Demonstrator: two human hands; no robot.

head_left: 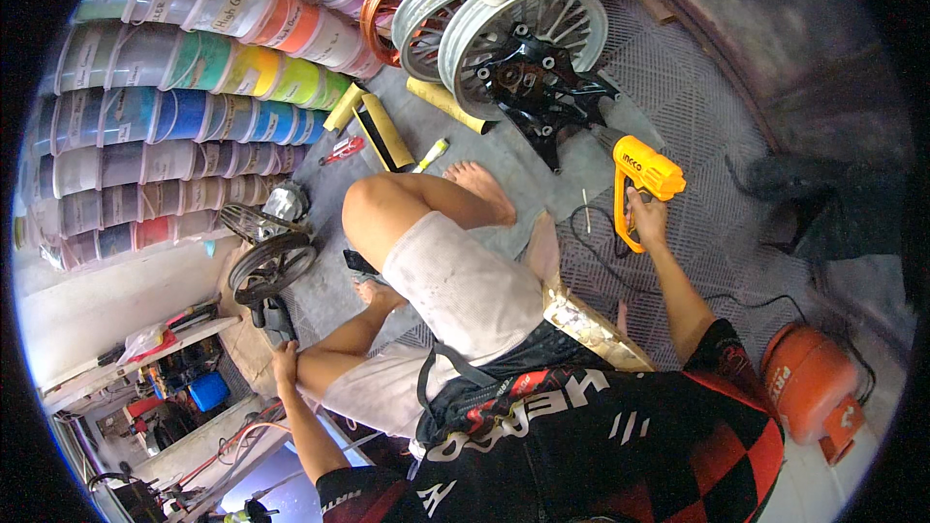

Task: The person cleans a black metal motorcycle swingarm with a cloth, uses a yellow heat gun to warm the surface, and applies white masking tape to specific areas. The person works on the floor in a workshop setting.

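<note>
My right hand [647,218] grips the handle of a yellow corded heat gun [651,169]. Its nozzle points up-left at a black metal part with several arms [523,77], which leans against a silver spoked wheel [470,44]. My left hand [286,358] lies at my bent left knee [320,373], fingers curled against it. Yellow pieces [378,131] and a small yellow-handled tool [431,155] lie on the grey sheet [610,145] beyond my bare feet. The gun's black cord [620,276] runs across the floor.
Stacked coloured tubs [194,116] fill the left wall. A black wheel [271,266] sits by my left foot, above a dark slipper [276,320]. Orange and silver rims [392,10] stand behind. An orange gas cylinder [804,378] is at right, a cluttered low shelf [116,373] at lower left.
</note>
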